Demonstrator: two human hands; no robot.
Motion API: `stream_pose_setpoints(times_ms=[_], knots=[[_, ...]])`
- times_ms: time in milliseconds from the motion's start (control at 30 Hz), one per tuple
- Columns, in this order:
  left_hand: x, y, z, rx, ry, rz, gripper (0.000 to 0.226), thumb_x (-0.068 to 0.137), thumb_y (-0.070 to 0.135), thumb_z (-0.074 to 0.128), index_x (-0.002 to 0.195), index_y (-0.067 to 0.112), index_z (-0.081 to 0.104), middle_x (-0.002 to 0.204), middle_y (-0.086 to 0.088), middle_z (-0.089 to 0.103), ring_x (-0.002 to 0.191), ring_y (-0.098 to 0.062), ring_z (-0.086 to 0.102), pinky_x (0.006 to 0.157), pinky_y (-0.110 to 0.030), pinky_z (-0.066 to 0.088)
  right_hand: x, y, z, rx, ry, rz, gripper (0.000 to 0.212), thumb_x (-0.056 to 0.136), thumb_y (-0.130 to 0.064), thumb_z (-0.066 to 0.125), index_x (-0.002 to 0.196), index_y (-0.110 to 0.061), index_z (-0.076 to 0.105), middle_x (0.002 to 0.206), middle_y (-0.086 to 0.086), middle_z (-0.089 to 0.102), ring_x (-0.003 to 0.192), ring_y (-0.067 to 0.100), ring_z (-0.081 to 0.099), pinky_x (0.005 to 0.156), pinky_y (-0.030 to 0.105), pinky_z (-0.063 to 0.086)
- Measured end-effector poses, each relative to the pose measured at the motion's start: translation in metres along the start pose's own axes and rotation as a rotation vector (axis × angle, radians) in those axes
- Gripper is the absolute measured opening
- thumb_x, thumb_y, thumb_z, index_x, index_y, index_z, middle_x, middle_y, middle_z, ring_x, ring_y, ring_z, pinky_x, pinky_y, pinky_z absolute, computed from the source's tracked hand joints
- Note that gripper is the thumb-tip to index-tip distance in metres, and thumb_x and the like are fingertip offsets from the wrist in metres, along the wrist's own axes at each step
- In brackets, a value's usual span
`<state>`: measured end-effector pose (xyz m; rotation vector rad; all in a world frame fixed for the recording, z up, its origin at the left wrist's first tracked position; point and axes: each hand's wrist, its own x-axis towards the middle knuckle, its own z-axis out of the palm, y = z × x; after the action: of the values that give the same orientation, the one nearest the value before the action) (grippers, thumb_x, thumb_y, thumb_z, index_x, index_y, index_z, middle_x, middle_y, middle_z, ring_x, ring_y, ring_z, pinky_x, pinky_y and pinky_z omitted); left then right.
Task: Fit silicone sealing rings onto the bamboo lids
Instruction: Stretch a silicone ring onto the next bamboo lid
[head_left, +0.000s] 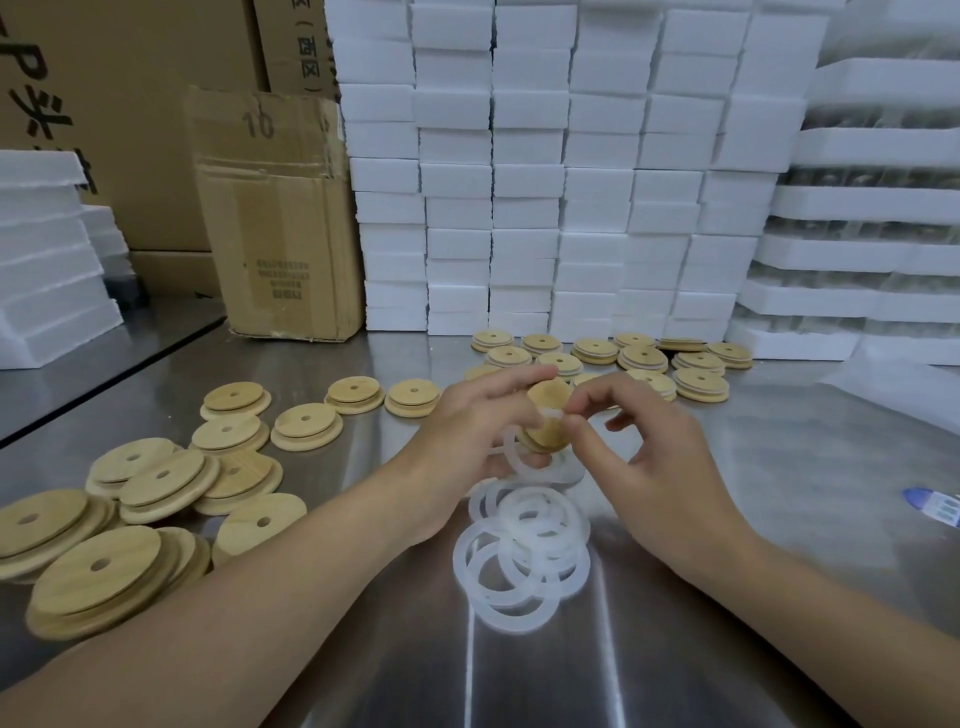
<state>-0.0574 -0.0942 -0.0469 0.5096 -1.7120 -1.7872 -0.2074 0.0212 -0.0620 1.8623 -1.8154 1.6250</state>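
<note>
1. Lid (549, 415), head view: held tilted above the table (727, 623), between both hands, at the centre of the grip.
2. Left hand (467, 431): fingers curled round the lid's left edge, holding it. The fingertips behind the lid are hidden.
3. Right hand (654, 467): thumb and forefinger pinch the ring (514, 457) against the lid's upper rim. The other fingers are loosely spread and touch nothing.
4. Ring: only partly on. It is pinched at the top, and the rest hangs in a loose loop off the lid's lower left side. Blurred there.
5. Ring pile (524, 556): right below the grip, a tangled heap on the table.
6. Bare lids (130, 519): well left of the grip and nearer the person, overlapping, centre holes showing.
7. Far lids (644, 358): just beyond the grip. Some show a pale band at the edge and are probably finished, but they are too small to be sure.
8. Foam blocks (519, 182) are stacked beyond those, with a carton (280, 218) beyond and left of the grip.
9. Step in hand, as I read it: stretching the ring over the lid's stepped rim. Seating has begun but is not complete.
10. Next move calls for the left hand to hold the lid steady or turn it. The right thumb walks the loose loop round the rim, stretched evenly and without a twist.
</note>
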Motion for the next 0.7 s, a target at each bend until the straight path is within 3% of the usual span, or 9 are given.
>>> stream_pose_setpoints(times_ms=[100, 233, 300, 433, 700], knots=[[-0.001, -0.008, 0.001, 0.268, -0.018, 0.186, 0.047, 0.09, 0.012, 0.081, 0.133, 0.03, 0.074, 0.126, 0.008, 0.077, 0.117, -0.014, 0.074, 0.095, -0.036, 0.063, 0.001, 0.003, -0.001, -0.023, 0.02, 0.03, 0.015, 0.097, -0.019, 0.07, 0.096, -0.034, 0.068, 0.099, -0.018, 0.07, 0.106, 0.011, 0.062, 0.086, 0.015, 0.043], [0.002, -0.018, 0.003, 0.561, 0.026, 0.358, 0.045, 0.098, 0.005, 0.073, 0.135, 0.031, 0.072, 0.127, 0.015, 0.075, 0.126, -0.012, 0.068, 0.109, -0.044, 0.055, 0.002, 0.006, -0.001, -0.051, 0.027, 0.041, 0.012, 0.097, -0.021, 0.068, 0.097, -0.033, 0.068, 0.098, -0.018, 0.069, 0.105, 0.008, 0.062, 0.086, 0.009, 0.04], [0.002, -0.019, 0.003, 0.591, 0.034, 0.373, 0.048, 0.098, 0.003, 0.07, 0.133, 0.035, 0.071, 0.126, 0.017, 0.074, 0.125, -0.012, 0.067, 0.107, -0.045, 0.056, 0.002, 0.007, -0.001, -0.043, 0.041, 0.036, 0.012, 0.098, -0.02, 0.068, 0.098, -0.032, 0.068, 0.098, -0.018, 0.069, 0.103, 0.008, 0.062, 0.085, 0.007, 0.04], [0.0, -0.019, 0.001, 0.638, 0.045, 0.365, 0.056, 0.097, 0.002, 0.07, 0.131, 0.047, 0.065, 0.122, 0.019, 0.073, 0.121, -0.007, 0.068, 0.092, -0.03, 0.057, 0.003, 0.009, 0.0, -0.04, 0.052, 0.049, 0.011, 0.099, -0.021, 0.068, 0.101, -0.031, 0.069, 0.099, -0.018, 0.07, 0.103, 0.007, 0.063, 0.085, 0.01, 0.041], [0.003, -0.018, -0.001, 0.557, 0.135, 0.352, 0.029, 0.1, 0.01, 0.071, 0.115, 0.034, 0.075, 0.113, 0.018, 0.076, 0.11, -0.006, 0.072, 0.095, -0.041, 0.061, 0.005, 0.016, 0.001, -0.068, 0.024, 0.084, 0.014, 0.097, -0.018, 0.071, 0.101, -0.031, 0.071, 0.096, -0.019, 0.071, 0.1, 0.003, 0.065, 0.082, 0.005, 0.04]])
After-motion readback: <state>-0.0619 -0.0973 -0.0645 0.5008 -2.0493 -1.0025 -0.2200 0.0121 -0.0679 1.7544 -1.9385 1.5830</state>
